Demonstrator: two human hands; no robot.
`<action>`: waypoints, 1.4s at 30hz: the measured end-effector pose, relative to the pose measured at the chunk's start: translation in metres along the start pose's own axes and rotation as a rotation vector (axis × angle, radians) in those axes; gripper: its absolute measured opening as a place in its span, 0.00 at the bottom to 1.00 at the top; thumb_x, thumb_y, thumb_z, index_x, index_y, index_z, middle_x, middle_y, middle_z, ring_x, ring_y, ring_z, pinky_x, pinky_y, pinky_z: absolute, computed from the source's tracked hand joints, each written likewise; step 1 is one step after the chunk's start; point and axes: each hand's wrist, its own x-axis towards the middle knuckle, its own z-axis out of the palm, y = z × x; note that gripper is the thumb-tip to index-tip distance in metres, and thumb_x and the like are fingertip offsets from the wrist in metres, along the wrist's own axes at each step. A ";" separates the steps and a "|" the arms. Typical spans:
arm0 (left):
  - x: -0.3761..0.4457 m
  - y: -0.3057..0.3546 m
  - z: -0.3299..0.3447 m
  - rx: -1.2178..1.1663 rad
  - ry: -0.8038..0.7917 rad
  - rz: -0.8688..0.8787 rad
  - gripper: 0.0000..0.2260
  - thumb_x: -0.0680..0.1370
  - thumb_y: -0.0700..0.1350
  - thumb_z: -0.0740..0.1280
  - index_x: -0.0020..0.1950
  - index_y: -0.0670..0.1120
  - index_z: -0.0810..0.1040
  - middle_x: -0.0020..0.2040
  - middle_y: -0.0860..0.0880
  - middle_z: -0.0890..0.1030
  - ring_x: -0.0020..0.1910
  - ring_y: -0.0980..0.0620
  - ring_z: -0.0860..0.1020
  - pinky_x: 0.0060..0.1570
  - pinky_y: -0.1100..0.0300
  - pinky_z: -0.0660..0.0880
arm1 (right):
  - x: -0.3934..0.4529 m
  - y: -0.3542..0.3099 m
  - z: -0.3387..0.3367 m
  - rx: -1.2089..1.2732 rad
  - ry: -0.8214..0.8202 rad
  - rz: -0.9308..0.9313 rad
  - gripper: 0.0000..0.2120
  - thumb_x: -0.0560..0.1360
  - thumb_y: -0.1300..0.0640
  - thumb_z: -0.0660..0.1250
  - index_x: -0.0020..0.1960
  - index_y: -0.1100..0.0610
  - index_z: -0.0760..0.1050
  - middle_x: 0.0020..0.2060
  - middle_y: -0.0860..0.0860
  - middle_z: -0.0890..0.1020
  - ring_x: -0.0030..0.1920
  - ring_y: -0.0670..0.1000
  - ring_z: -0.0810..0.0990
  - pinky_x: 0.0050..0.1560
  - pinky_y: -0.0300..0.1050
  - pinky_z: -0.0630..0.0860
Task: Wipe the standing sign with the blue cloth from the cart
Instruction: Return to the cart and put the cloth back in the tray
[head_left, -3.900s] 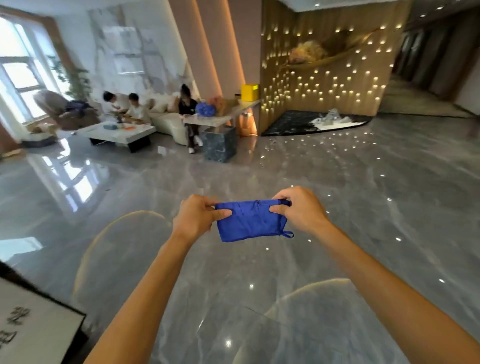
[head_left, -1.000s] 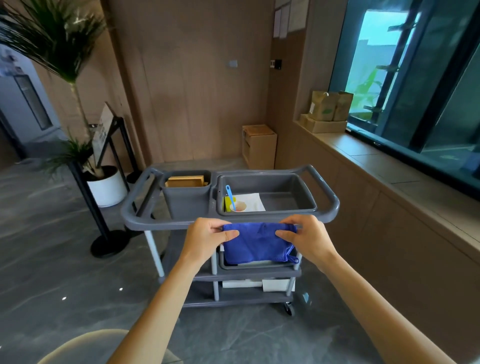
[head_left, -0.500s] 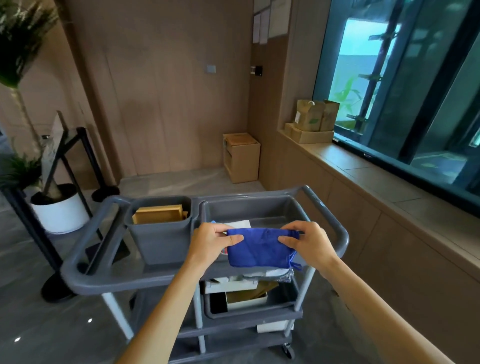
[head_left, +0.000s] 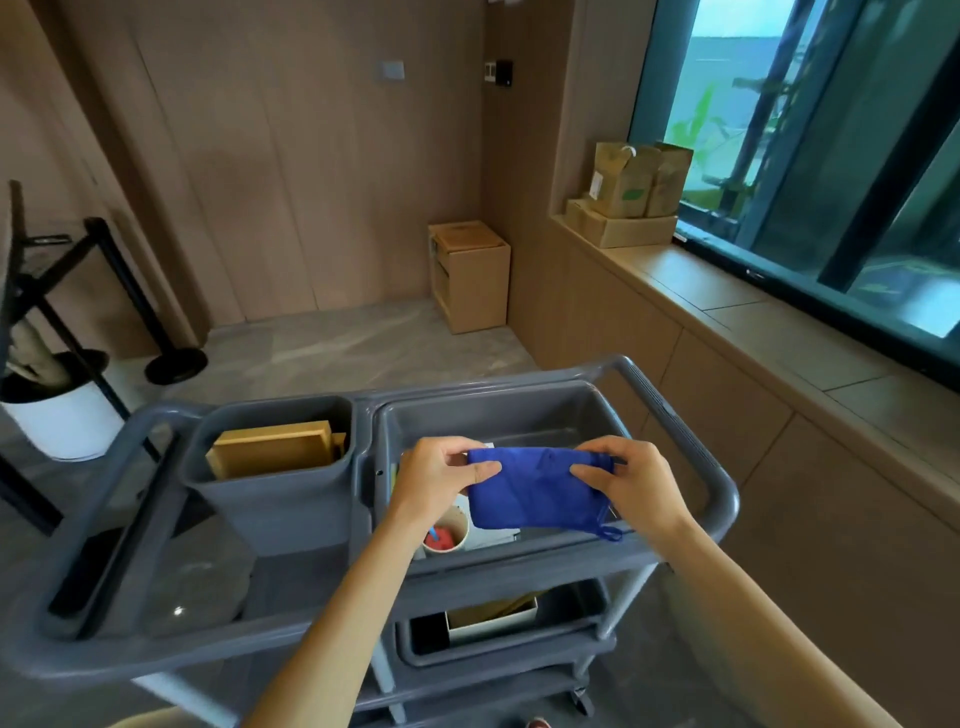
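A folded blue cloth (head_left: 535, 488) hangs between my two hands above the right tub of the grey cart (head_left: 722, 499). My left hand (head_left: 434, 480) pinches its left edge, my right hand (head_left: 631, 480) pinches its right edge. A small loop dangles from the cloth's lower right corner. Only the black frame of the standing sign (head_left: 31, 280) shows at the far left edge; its face is out of view.
The cart's left bin (head_left: 270, 499) holds wooden boxes; a paper cup (head_left: 447, 532) and white paper lie in the right tub. A white planter (head_left: 57, 421), a wooden cabinet (head_left: 470, 275) and a window ledge with cardboard boxes (head_left: 631, 208) surround the cart.
I turned from the lobby to the cart and came close. Both hands carried the cloth forward until it hangs over the right tub. The grip is unchanged.
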 end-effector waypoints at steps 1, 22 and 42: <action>0.010 -0.002 0.004 0.001 -0.003 -0.004 0.05 0.73 0.40 0.77 0.48 0.46 0.86 0.45 0.44 0.87 0.47 0.43 0.85 0.45 0.51 0.83 | 0.011 0.005 -0.001 -0.007 -0.011 -0.003 0.07 0.75 0.61 0.74 0.47 0.49 0.84 0.42 0.46 0.87 0.45 0.47 0.85 0.47 0.43 0.83; 0.172 -0.055 0.120 -0.049 0.135 -0.325 0.12 0.74 0.37 0.74 0.57 0.45 0.84 0.50 0.42 0.85 0.40 0.48 0.78 0.34 0.59 0.74 | 0.220 0.138 -0.031 -0.027 -0.320 0.040 0.09 0.74 0.61 0.75 0.53 0.54 0.84 0.50 0.46 0.84 0.53 0.47 0.82 0.51 0.41 0.82; 0.234 -0.160 0.167 -0.249 0.028 -0.578 0.20 0.79 0.34 0.68 0.61 0.59 0.78 0.67 0.49 0.78 0.61 0.49 0.81 0.60 0.50 0.80 | 0.253 0.245 0.029 -0.137 -0.389 0.229 0.13 0.73 0.62 0.74 0.57 0.53 0.83 0.65 0.46 0.74 0.66 0.46 0.73 0.65 0.44 0.75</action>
